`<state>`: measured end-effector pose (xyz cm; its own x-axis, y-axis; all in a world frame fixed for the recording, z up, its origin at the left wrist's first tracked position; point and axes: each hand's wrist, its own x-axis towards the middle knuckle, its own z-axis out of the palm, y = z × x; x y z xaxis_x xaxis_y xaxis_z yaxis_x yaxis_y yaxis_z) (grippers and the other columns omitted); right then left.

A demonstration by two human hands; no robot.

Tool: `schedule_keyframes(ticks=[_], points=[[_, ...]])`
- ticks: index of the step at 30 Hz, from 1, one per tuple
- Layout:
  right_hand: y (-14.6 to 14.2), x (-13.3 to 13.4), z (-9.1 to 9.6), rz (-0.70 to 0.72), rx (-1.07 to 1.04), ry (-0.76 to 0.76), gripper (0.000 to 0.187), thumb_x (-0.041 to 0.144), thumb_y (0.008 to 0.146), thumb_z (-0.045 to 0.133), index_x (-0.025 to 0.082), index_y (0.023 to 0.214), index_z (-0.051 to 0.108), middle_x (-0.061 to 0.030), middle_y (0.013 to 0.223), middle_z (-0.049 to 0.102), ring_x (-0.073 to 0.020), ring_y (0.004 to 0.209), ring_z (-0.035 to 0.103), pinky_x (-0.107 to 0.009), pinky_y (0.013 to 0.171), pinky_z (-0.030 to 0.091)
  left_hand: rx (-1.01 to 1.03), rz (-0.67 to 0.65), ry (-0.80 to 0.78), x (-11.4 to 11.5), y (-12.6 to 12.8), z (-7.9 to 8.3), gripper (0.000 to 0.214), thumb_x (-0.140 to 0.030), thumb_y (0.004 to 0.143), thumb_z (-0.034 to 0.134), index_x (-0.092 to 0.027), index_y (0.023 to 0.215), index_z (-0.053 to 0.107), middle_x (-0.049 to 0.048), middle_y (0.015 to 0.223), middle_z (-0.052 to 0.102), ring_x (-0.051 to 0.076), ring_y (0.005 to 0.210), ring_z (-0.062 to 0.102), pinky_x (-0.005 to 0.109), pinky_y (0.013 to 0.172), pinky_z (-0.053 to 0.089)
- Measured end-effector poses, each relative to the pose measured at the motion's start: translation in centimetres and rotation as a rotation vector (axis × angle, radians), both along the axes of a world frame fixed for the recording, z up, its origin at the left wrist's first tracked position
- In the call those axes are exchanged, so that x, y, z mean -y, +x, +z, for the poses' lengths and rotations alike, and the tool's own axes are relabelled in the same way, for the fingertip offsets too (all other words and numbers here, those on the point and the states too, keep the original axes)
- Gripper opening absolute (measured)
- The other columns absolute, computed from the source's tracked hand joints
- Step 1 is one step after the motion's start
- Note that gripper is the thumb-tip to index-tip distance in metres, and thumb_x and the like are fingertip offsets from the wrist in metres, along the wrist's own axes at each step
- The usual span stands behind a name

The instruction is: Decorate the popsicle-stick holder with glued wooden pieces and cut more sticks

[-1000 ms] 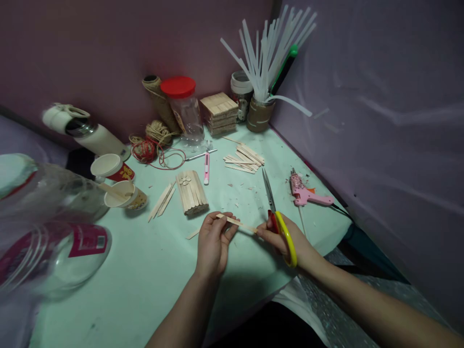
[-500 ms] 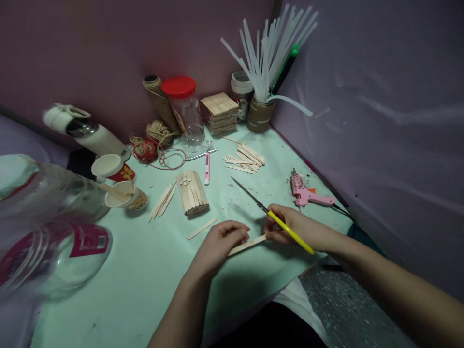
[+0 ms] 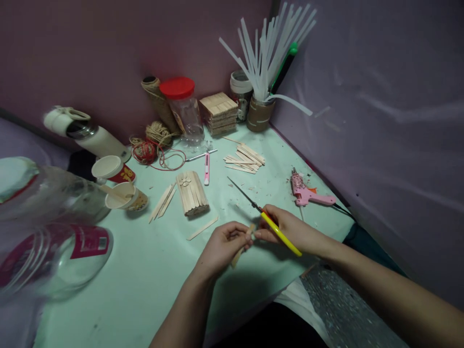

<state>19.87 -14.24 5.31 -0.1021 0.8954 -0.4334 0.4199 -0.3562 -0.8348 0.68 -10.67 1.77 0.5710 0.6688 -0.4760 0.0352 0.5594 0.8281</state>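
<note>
My left hand point(image 3: 230, 241) pinches a flat wooden craft stick point(image 3: 237, 257) near the table's front edge. The fingertips of my right hand point(image 3: 279, 229) meet the left ones at the stick. Scissors with yellow handles point(image 3: 281, 234) are held in my right hand, their closed blades pointing up and left, away from the stick. Beyond my left hand lies a single stick with angled ends point(image 3: 203, 228). A small piece made of wooden sticks, with a flower on top point(image 3: 192, 193), rests just behind it. My fingers partly hide the held stick.
A pink glue gun point(image 3: 306, 193) lies at the right. Loose craft sticks point(image 3: 246, 158), a pink cutter point(image 3: 207, 169) and cut sticks point(image 3: 162, 202) lie around the middle. Paper cups point(image 3: 137, 199) and a clear plastic container point(image 3: 72, 256) stand left; a red-lidded jar point(image 3: 190, 121) is behind.
My right hand has moved left to meet my left hand. The craft stick has turned from nearly level to steeply slanted. The scissors have shifted slightly left with my right hand.
</note>
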Motion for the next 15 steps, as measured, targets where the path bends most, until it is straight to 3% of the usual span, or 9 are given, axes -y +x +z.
schedule_keyframes(ticks=[3,6,15], points=[[-0.3,0.6,-0.1,-0.027,0.058,0.027,0.039,0.046,0.071,0.070,0.022,0.075,0.038,0.0057,0.067,0.044,-0.0116,0.062,0.040,-0.024,0.054,0.033,0.013,0.222,-0.039,-0.5,0.0,-0.1,0.024,-0.032,0.070,0.077,-0.014,0.083,0.068,0.0059,0.074,0.070,0.012,0.066,0.063,0.023,0.066,0.050],[-0.7,1.5,-0.3,-0.003,0.128,0.011,0.041,0.054,0.076,0.064,0.023,0.078,0.038,0.0050,0.069,0.044,-0.0122,0.063,0.039,-0.025,0.055,0.033,0.043,0.348,-0.110,-0.7,0.0,0.0,0.030,-0.032,0.066,0.081,-0.015,0.085,0.066,0.0060,0.078,0.070,0.013,0.069,0.065,0.027,0.069,0.054],[-2.2,3.1,-1.1,0.089,0.300,-0.084,0.049,0.063,0.075,0.061,0.022,0.092,0.040,-0.0016,0.079,0.057,-0.0173,0.067,0.049,-0.028,0.059,0.034,0.126,0.457,-0.119,-0.3,0.4,0.8,0.030,-0.027,0.061,0.084,-0.016,0.080,0.064,-0.0012,0.081,0.058,0.009,0.073,0.058,0.031,0.074,0.058]])
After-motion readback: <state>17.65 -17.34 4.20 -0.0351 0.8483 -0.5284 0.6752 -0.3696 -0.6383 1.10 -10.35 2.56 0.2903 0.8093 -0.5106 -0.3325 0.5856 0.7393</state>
